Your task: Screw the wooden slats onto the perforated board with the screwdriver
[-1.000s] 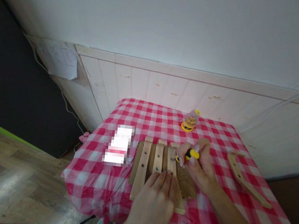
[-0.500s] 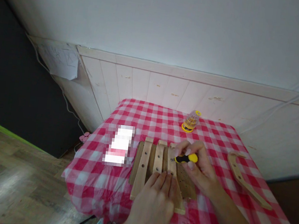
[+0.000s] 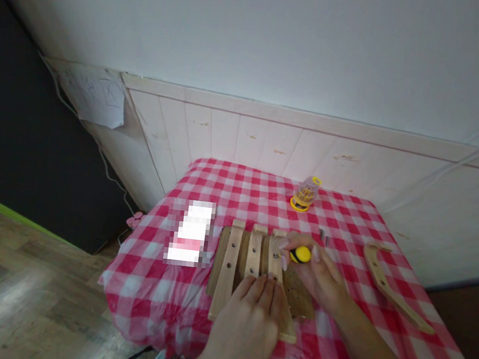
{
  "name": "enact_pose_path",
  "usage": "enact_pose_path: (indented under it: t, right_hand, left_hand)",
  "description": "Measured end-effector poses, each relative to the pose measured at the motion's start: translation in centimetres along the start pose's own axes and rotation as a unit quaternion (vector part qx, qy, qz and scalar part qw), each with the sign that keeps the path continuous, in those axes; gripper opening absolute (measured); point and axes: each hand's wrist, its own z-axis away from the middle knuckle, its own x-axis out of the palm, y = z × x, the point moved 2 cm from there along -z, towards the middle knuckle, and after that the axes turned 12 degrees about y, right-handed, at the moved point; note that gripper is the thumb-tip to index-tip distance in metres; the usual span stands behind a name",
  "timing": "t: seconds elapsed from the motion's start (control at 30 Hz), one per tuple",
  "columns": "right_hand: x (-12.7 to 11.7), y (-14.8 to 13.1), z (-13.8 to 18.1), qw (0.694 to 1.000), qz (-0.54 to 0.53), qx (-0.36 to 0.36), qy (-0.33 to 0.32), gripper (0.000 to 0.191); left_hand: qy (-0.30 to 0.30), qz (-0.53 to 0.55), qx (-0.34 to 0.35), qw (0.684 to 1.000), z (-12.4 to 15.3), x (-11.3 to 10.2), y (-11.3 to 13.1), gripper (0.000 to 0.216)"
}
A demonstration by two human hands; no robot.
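Observation:
My right hand [image 3: 321, 275] is closed around a stubby yellow and black screwdriver [image 3: 301, 254]. The tool points left to a screw hole in the upper part of the right wooden slat [image 3: 286, 317]; its tip is mostly hidden by my fingers. My left hand [image 3: 247, 319] lies flat across the middle slat [image 3: 254, 256] and the right one, fingers stretched out and pressing down. To their left is another slat [image 3: 224, 281] with two dark holes. All three slats rest on a brown wooden board [image 3: 298, 290].
A curved wooden piece [image 3: 391, 289] lies at the right of the red-and-white checked tablecloth [image 3: 246, 192]. Toward the wall stands a clear, yellow-based bit holder [image 3: 306, 194]. Small metal screws [image 3: 322, 234] lie beyond my right hand. A blurred-out white rectangle [image 3: 192, 232] is on the left.
My right hand has turned about the screwdriver, its fingers now wrapping further over the handle. The small metal screws behind it have come into view. My left hand stays in place.

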Motion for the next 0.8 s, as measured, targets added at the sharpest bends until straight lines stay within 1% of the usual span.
enact_pose_path:
  t: [0.1,0.17,0.3,0.43,0.53,0.57,0.63,0.73,0.8]
  right_hand:
    - [-0.07,-0.2,-0.12,0.999,0.009,-0.051,-0.012,0.017]
    - [-0.04,-0.26,-0.22,0.999,-0.021,-0.046,-0.004,0.009]
    - [-0.05,-0.08,-0.23,0.996,-0.078,-0.027,0.029,0.013]
    - [-0.15,0.22,-0.26,0.993,-0.089,-0.012,0.08,0.021]
    - [0.02,0.29,-0.36,0.992,-0.103,0.024,0.064,0.042]
    - [0.05,0.32,-0.37,0.992,-0.106,0.034,0.055,0.045]
    - [-0.03,0.41,-0.32,0.993,-0.101,0.036,0.047,0.041]
    - [-0.35,0.59,-0.1,0.997,-0.069,0.0,0.038,0.028]
    - [-0.49,0.69,0.06,0.998,-0.062,-0.018,0.021,0.018]
  left_hand:
    - [-0.007,-0.002,-0.001,1.0,-0.04,-0.06,-0.04,0.028]
    - [-0.004,-0.002,-0.001,1.0,-0.01,-0.11,-0.05,0.027]
    - [0.008,0.001,-0.005,1.0,0.1,-0.14,-0.03,0.027]
    - [0.0,0.006,-0.009,1.0,0.15,-0.02,0.01,0.028]
    - [-0.017,0.008,-0.003,1.0,0.14,0.08,0.02,0.029]
    - [-0.019,0.006,-0.001,1.0,0.13,0.08,0.02,0.029]
    - [-0.015,0.002,-0.001,1.0,0.1,0.04,0.0,0.028]
    - [0.002,0.002,-0.005,1.0,0.03,-0.12,-0.03,0.027]
    - [0.01,0.001,-0.008,1.0,0.0,-0.18,-0.05,0.026]
